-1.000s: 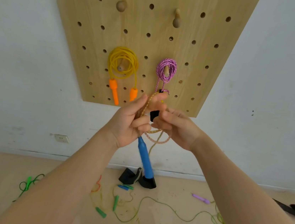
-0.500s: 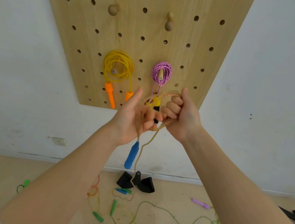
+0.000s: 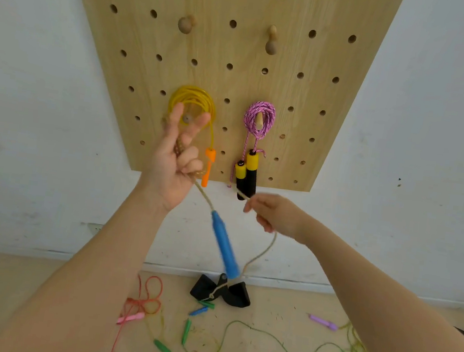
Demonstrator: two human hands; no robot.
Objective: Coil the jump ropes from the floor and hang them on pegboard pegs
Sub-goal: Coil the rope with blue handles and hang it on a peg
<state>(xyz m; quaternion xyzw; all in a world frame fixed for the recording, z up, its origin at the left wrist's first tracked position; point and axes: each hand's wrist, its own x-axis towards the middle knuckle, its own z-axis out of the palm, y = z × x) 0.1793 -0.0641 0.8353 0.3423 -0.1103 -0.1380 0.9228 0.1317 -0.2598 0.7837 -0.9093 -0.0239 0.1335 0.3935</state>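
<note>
Dangling from the left hand (image 3: 172,165), a limp tan braided jump rope (image 3: 203,194) with a blue plastic handle (image 3: 225,246) is being held before the wooden pegboard (image 3: 223,66); two fingers are extended, the others are curled round it. Its free length is being pinched by the right hand (image 3: 274,214). Being light and floppy, it is probably best gripped at the cord.

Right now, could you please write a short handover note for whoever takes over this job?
Left hand: raised before the pegboard, tan rope wound round its fingers, blue handle dangling below.
Right hand: pinches the same rope further along.
Done: yellow rope and pink rope hang coiled on pegs.
Left: finish coiling the tan rope and hang it; two upper pegs look free. Green rope and red rope lie on the floor.
</note>
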